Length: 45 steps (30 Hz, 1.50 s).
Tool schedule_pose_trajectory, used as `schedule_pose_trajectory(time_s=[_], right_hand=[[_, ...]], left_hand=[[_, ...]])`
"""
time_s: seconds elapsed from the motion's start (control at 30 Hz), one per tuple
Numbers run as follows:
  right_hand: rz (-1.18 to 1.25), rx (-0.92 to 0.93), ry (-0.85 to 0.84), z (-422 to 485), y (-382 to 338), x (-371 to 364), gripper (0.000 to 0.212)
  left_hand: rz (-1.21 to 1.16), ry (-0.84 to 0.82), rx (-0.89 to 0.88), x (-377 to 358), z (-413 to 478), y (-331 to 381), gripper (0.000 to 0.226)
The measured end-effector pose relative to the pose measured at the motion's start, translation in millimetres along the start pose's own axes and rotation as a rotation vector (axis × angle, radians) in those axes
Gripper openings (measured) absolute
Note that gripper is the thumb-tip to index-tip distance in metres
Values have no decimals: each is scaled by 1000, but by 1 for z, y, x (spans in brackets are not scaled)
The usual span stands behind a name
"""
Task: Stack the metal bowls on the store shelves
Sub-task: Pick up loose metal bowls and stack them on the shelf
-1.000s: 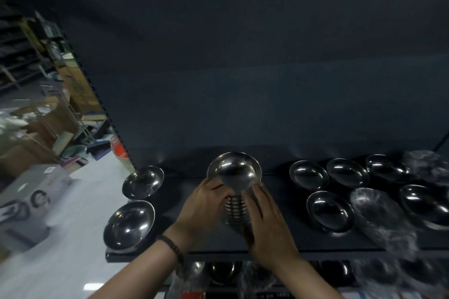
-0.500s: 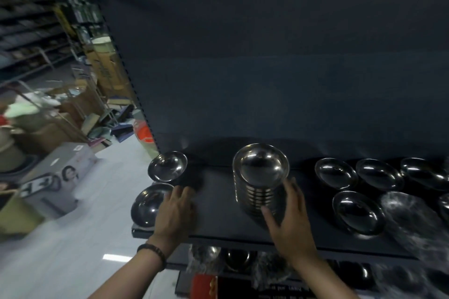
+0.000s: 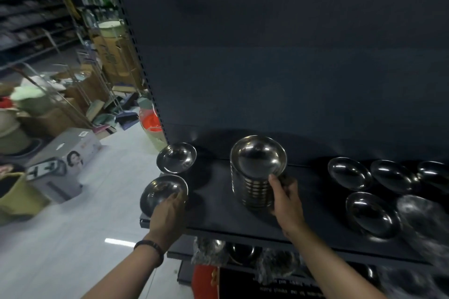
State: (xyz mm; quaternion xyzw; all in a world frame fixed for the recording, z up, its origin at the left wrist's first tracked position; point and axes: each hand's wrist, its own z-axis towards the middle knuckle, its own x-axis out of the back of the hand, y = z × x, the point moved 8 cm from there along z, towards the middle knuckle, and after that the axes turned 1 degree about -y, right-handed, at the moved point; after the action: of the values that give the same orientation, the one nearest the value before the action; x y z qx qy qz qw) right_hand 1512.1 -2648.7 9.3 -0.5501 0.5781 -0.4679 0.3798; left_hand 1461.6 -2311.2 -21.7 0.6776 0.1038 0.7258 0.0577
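Observation:
A tall stack of metal bowls (image 3: pixel 256 172) stands on the dark shelf (image 3: pixel 218 213). My right hand (image 3: pixel 285 198) grips the stack's right side, thumb near the top rim. At the shelf's left front corner lies a single metal bowl (image 3: pixel 160 190); my left hand (image 3: pixel 167 216) holds its near right rim with curled fingers. Behind it sits another single bowl (image 3: pixel 176 158). To the right lie more loose bowls (image 3: pixel 348 173), (image 3: pixel 393 176), (image 3: pixel 371 213).
Plastic-wrapped bowls (image 3: pixel 425 221) lie at the shelf's right end. A lower shelf (image 3: pixel 243 253) holds more bowls and wrapping. To the left is the aisle floor with a grey box (image 3: pixel 63 162), cartons and an orange-lidded container (image 3: pixel 151 121).
My left hand left the stack, moved left across the shelf and took hold of the front left bowl. My right hand stays on the stack. The camera view swung left.

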Motion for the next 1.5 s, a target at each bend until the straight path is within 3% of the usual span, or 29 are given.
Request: schedule_pose_trajectory(time_s=[0.13, 0.3, 0.53, 0.7, 0.83, 1.0, 1.1, 1.23, 1.33, 1.43, 1.5], right_hand=[[-2, -6, -30, 3, -5, -38, 54], [-15, 0, -47, 10, -1, -70, 60], [-78, 14, -43, 1, -8, -86, 43], [-194, 35, -50, 0, -13, -78, 45], [-320, 232, -49, -7, -25, -67, 47], [-579, 575, -59, -34, -55, -67, 70], [-766, 775, -76, -44, -66, -75, 69], [-816, 769, -133, -42, -60, -73, 65], [-821, 776, -153, -44, -60, -61, 67], [-851, 843, -145, -50, -66, -50, 71], [-853, 879, -130, -52, -71, -44, 74]], left_hand=[[-31, 6, 75, -4, 2, -15, 45], [-14, -12, 99, -9, 2, -28, 20], [86, -2, 132, -3, -3, -34, 7], [113, 21, 118, 3, -4, -30, 27], [28, 127, 176, 20, -10, -38, 18], [-8, 306, 108, 88, -8, -23, 18], [-12, 397, 67, 131, -2, -4, 9], [-37, 435, -52, 167, 5, 41, 13], [-47, 452, -146, 177, 7, 77, 2], [-73, 457, -271, 179, 11, 112, 18], [-88, 435, -309, 175, 17, 128, 15]])
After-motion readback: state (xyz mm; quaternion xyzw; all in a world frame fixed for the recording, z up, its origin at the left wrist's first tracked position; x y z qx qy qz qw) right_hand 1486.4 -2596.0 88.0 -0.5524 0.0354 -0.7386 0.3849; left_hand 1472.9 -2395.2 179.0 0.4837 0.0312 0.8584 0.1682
